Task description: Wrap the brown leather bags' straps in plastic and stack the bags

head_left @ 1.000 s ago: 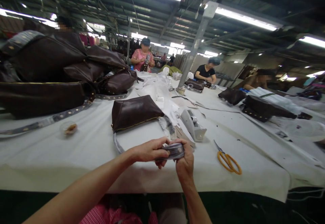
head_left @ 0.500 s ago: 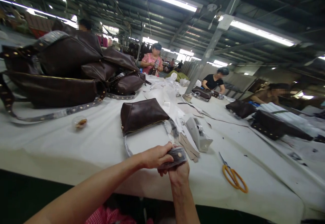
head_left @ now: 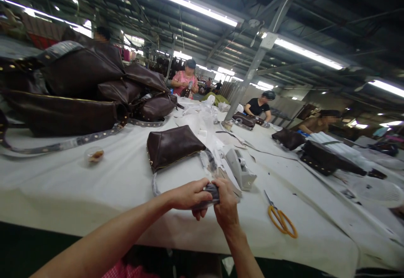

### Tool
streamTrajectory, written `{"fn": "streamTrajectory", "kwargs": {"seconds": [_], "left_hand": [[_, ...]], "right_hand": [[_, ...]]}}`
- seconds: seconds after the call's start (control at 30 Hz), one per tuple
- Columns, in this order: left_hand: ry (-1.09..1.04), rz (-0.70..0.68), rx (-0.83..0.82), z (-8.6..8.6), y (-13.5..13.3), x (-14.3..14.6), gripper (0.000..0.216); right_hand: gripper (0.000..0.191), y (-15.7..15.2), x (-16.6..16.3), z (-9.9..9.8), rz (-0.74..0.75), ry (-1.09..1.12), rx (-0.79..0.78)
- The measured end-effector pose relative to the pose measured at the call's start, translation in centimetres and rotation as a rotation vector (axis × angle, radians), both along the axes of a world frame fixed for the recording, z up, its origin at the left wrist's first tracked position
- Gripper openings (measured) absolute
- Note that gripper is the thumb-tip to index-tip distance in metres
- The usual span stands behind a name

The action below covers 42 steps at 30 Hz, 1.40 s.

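Note:
Between my two hands is a dark bag strap [head_left: 212,192] wrapped in clear plastic. My left hand [head_left: 191,194] is closed around it, thumb on top. From the other side my right hand [head_left: 225,200] grips the strap's right part, its fingertips partly hidden. Just beyond them a dark brown leather bag [head_left: 175,144] lies on the white table, its gold zip edge towards me. The plastic-wrapped strap runs from both ends of this bag to my hands. Right of my hands stands a grey tape dispenser [head_left: 241,170].
Orange-handled scissors [head_left: 282,220] lie to the right. A heap of brown bags [head_left: 78,84] fills the left, near a small clear dish [head_left: 94,156]. Paper and plastic scraps [head_left: 202,122] spread across the middle by a metal post [head_left: 249,76]. Several people work around the table.
My right hand has turned from under the strap to its right side, covering the stud seen before. The whole view has shifted slightly. The bag stays in place.

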State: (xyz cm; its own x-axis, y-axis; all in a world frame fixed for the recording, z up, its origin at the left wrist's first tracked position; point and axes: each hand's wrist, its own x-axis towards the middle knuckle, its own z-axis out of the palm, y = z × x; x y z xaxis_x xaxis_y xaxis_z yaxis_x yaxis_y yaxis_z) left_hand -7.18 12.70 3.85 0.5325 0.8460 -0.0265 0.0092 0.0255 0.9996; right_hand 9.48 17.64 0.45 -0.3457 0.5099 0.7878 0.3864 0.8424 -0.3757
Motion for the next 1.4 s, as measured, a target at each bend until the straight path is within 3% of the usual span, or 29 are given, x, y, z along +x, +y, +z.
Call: {"fn": "streamTrajectory", "kwargs": {"seconds": [0.17, 0.33, 0.43, 0.53, 0.67, 0.97, 1.03, 1.1, 1.23, 1.33, 1.4], "left_hand": [[-0.011, -0.101, -0.073, -0.9, 0.7, -1.5, 0.022], [0.067, -0.025, -0.049, -1.6, 0.2, -2.4, 0.018], [0.145, 0.012, 0.019, -1.6, -0.4, -2.6, 0.017], [0.063, -0.009, 0.021, -1.8, -0.7, -2.6, 0.022], [-0.110, -0.051, -0.039, -2.6, -0.7, -2.4, 0.033], [-0.140, 0.057, -0.045, -4.5, -1.4, -2.3, 0.040], [-0.114, 0.120, -0.027, -4.3, -1.4, -2.2, 0.035], [-0.073, 0.167, -0.025, -4.1, -1.4, -2.2, 0.030], [0.002, 0.207, -0.004, -3.5, -1.4, -1.9, 0.022], [0.070, 0.239, 0.048, -2.6, -1.5, -1.5, 0.021], [0.103, 0.252, 0.071, -1.9, -1.4, -1.2, 0.021]], "right_hand": [[0.027, -1.1, -1.2, -0.8, 0.037, 0.271, -0.413], [0.024, -1.2, -2.4, -2.4, 0.190, 0.568, -0.808], [0.023, -1.4, -2.5, -2.8, 0.276, 0.617, -0.966], [0.021, -1.8, -2.5, -2.3, 0.307, 0.621, -1.008], [0.020, -2.4, -3.0, -1.6, 0.336, 0.782, -1.034], [0.018, -2.7, -4.4, -3.0, 0.314, 0.933, -1.133], [0.019, -2.4, -3.9, -2.9, 0.308, 0.822, -1.093], [0.033, -2.1, -3.0, -2.7, 0.260, 0.577, -0.940], [0.060, -1.5, -1.2, -2.0, 0.117, 0.038, -0.357], [0.056, -1.3, -1.0, -1.3, 0.036, -0.221, -0.002], [0.048, -1.1, -1.3, -0.6, -0.025, -0.296, 0.101]]}}
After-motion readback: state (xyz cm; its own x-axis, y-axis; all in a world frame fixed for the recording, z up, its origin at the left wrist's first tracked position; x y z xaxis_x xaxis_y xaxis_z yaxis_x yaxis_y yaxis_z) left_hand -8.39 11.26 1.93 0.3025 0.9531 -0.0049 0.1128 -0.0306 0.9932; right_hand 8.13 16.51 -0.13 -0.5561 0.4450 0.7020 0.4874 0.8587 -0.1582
